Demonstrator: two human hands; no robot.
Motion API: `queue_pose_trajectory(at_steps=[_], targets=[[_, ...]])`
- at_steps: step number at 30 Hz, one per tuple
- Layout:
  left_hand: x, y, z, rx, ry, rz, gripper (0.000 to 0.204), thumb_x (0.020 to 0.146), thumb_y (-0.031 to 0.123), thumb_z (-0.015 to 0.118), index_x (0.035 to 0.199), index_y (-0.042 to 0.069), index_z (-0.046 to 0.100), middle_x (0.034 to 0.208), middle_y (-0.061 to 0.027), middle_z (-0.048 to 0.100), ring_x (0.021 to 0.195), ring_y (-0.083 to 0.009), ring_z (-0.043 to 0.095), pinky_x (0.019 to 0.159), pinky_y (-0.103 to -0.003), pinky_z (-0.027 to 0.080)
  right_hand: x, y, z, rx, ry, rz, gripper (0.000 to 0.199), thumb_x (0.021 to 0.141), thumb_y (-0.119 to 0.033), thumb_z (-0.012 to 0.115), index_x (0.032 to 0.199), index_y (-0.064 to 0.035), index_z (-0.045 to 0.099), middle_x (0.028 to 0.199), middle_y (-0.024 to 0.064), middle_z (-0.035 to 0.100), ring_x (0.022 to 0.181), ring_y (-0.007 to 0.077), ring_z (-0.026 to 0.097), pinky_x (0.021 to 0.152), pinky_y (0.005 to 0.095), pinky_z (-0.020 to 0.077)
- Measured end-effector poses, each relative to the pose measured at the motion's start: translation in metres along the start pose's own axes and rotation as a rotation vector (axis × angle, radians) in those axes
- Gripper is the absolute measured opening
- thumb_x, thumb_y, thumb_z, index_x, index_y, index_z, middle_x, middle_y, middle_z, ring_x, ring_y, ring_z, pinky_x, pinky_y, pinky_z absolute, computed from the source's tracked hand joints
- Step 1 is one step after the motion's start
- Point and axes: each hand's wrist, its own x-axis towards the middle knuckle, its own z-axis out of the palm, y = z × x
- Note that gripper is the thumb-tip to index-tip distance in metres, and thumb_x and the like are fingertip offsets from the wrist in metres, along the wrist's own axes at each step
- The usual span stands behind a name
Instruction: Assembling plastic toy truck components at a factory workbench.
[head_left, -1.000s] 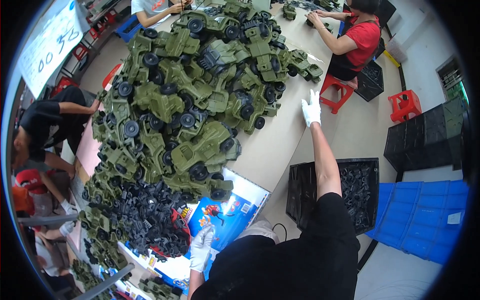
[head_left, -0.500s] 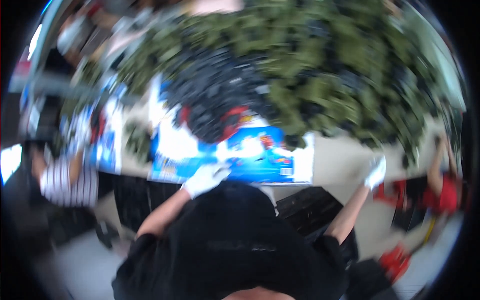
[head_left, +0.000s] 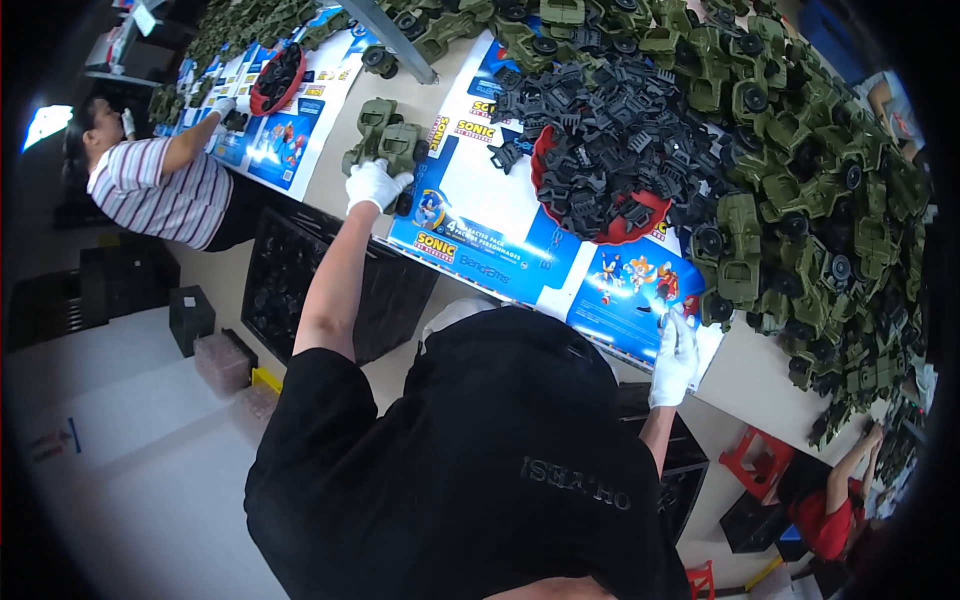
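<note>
The pale table (head_left: 757, 374) bears blue-and-white printed sheets (head_left: 520, 232) and heaped olive toy vehicles (head_left: 790, 200).

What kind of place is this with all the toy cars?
It's probably a toy factory workroom: there's a huge pile of green toy cars, a red basin heaped with black plastic parts, and another worker at a table.

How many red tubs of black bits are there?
2: one tub at upper left, by the person in stripes; a second tub under the big black heap. Others may be hidden.
</note>
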Motion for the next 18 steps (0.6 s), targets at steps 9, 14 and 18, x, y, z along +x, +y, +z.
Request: queue_pose_trajectory(at_steps=[9, 14, 18], targets=[[-0.059, 0.031, -0.007, -0.851, -0.550, -0.129, 0.052, 0.084, 0.051, 0.065, 0.085, -0.001, 0.069, 0.080, -0.0211, 0.069, 0.079, -0.0363, 0.068, 0.073, -0.044, 0.052, 0.014, -0.081, 0.049, -0.081, -0.067, -0.108, 0.022, 0.094, -0.012, 0.058, 0.113, -0.0018, 0.066, 0.105, 0.0095, 0.068, 0.098, 0.0171, 0.063, 0.085, 0.0305, 0.0498], [-0.077, 0.044, -0.045, -0.246, -0.202, 0.546, 0.039, 0.072, 0.036, 0.078, 0.101, 0.012, 0.068, 0.095, -0.0099, 0.068, 0.091, -0.0316, 0.066, 0.075, -0.040, 0.052, 0.019, -0.112, 0.078, -0.144, -0.145, -0.178, 0.017, 0.089, -0.018, 0.062, 0.102, -0.0087, 0.069, 0.096, 0.0146, 0.068, 0.088, 0.0325, 0.066, 0.080, 0.0388, 0.0517], [-0.075, 0.087, -0.036, -0.138, -0.099, 1.386, 0.080, 0.062, 0.025, 0.081, 0.132, 0.014, 0.045, 0.132, -0.0111, 0.050, 0.133, -0.0320, 0.039, 0.110, -0.045, 0.032, 0.043, -0.115, 0.092, -0.230, -0.115, -0.147, 0.020, 0.090, -0.018, 0.060, 0.104, -0.0076, 0.069, 0.097, 0.0150, 0.068, 0.087, 0.0324, 0.065, 0.078, 0.0391, 0.0522]])
